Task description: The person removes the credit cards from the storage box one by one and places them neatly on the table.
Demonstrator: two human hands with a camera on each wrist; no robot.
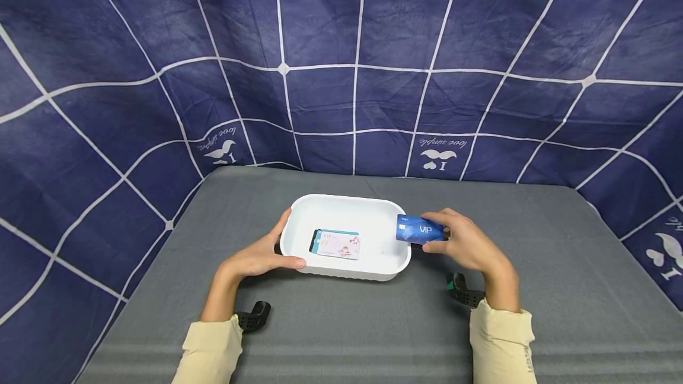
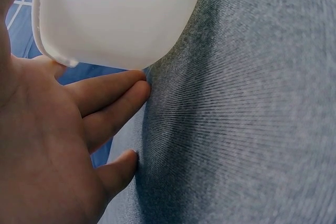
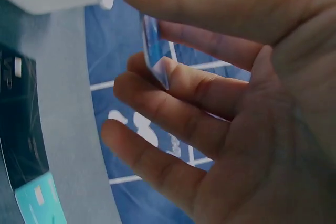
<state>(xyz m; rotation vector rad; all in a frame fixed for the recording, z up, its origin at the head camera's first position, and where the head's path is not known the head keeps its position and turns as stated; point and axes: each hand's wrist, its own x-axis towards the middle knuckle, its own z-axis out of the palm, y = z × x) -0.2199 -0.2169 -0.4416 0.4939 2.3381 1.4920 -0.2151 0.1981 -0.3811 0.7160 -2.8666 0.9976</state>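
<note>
Our hands were both holding something: the right hand (image 1: pixel 464 239) pinched a blue card (image 1: pixel 412 230) between thumb and fingers, and the left hand (image 1: pixel 261 253) gripped the left end of a white tray (image 1: pixel 368 212), thumb over its near rim. The blue card was just right of the frame's centre, its left edge overlapping the tray's right rim as seen from the head; how high above the rim it was, we could not tell. Putting that card into the tray seemed to us the step in hand. The next move, we judged, called for carrying it leftward past the rim, lowering it and loosening the pinch, with the left hand steadying the tray. In the tray, at the lower middle of the frame, a pink-and-white card (image 1: pixel 338 246) lay over a blue-edged card (image 1: pixel 341 231), with a black edge (image 1: pixel 312 242) showing at the left. At the left of the right wrist view we saw a dark card (image 3: pixel 21 114) with a teal patch (image 3: pixel 42 203) below it. Grey cloth covered the bench (image 1: pixel 363 330), and a navy curtain (image 1: pixel 320 22) filled the upper frame.
</note>
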